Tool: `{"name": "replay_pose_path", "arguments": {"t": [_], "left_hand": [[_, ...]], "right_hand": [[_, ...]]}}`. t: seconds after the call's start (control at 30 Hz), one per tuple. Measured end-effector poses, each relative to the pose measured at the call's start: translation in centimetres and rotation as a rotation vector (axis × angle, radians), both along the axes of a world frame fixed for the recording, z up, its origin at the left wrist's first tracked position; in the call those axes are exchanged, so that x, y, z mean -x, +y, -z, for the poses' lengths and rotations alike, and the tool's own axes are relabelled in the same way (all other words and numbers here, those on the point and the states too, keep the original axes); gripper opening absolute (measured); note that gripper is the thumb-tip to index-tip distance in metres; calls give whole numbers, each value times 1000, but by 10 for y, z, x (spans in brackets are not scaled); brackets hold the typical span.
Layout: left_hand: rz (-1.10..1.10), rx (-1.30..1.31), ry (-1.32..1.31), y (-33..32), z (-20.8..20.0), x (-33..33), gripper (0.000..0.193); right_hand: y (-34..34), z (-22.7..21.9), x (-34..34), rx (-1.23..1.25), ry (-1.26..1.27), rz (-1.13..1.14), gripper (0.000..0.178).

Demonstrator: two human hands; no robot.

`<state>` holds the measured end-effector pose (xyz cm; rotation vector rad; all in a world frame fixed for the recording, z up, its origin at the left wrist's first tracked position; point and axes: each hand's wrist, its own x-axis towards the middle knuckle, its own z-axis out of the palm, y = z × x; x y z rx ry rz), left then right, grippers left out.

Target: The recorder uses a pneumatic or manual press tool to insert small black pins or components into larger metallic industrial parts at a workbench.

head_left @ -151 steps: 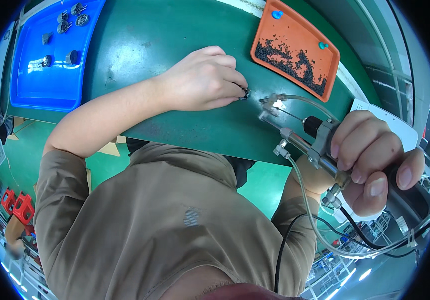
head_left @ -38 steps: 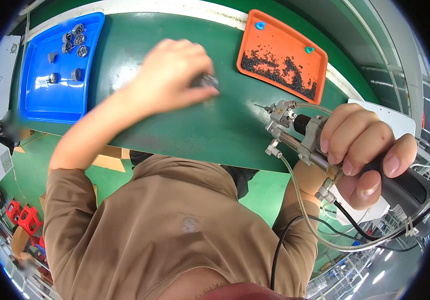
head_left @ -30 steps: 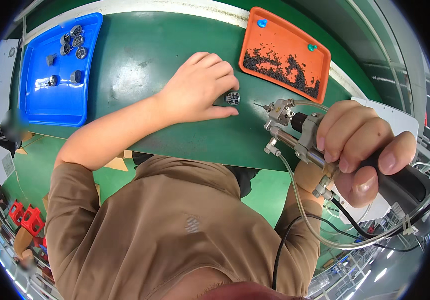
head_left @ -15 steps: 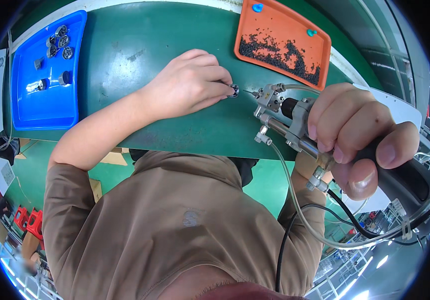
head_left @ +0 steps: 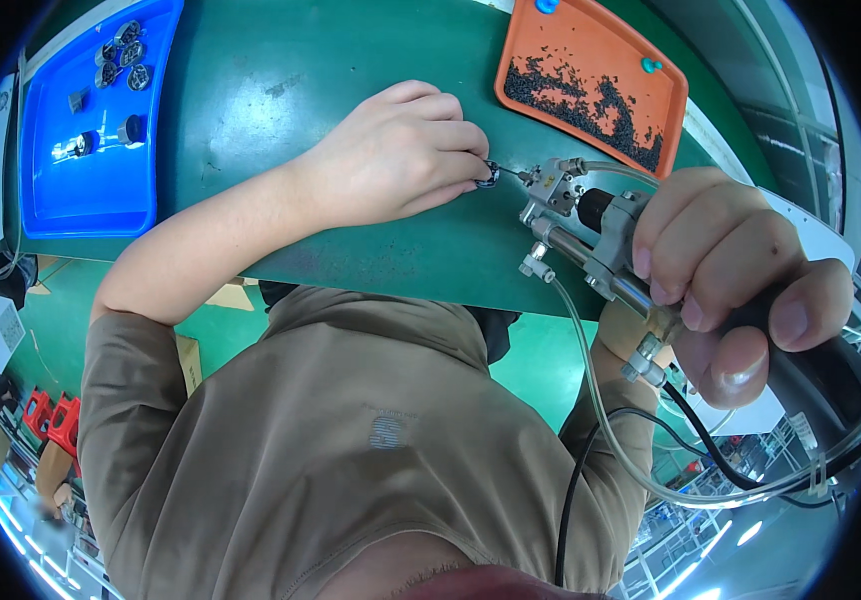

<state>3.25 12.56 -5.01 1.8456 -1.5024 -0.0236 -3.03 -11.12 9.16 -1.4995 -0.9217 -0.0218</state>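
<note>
Over the green table, my left hand [head_left: 406, 155] is closed, its fingertips pinching a small round black-and-silver part [head_left: 491, 175]. My fingers hide most of that part. My right hand [head_left: 736, 280] is wrapped round the black handle of a powered screwdriver [head_left: 601, 235] with a metal head, a thin bit and hoses. The bit points left and its tip is at the edge of the small part; whether it sits in a hole I cannot tell.
At the left lies a blue tray [head_left: 41, 195] with several small round metal-and-black parts [head_left: 131, 130]. An orange tray [head_left: 591, 30] at the far right holds many tiny black pieces [head_left: 591, 105]. A clear hose [head_left: 591, 385] and black cable [head_left: 571, 500] hang from the screwdriver.
The gap between the screwdriver's bit and the small part has closed; the tip now meets the part. Both hands keep their grips, and the whole view has shifted slightly.
</note>
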Motion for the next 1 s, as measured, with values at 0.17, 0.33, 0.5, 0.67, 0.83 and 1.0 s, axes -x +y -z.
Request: {"name": "replay_pose_path", "arguments": {"t": [0.17, 0.33, 0.5, 0.67, 0.83, 1.0], "left_hand": [[-10, 1, -4, -1, 0, 2, 17], [-14, -12, -16, 0, 1, 2, 16], [-13, -7, -25, -3, 3, 1, 15], [34, -31, -79, -1, -7, -7, 12], [35, 40, -20, 2, 2, -3, 11], [59, 63, -3, -2, 4, -3, 13]], "right_hand": [[3, 5, 3, -65, -13, 22, 24], [-1, 2, -1, 2, 3, -10, 23], [9, 11, 2, -65, 3, 26, 18], [27, 3, -3, -76, 54, 93, 20], [32, 2, 8, -131, 107, 291, 22], [1, -25, 23, -24, 45, 184, 19]]}}
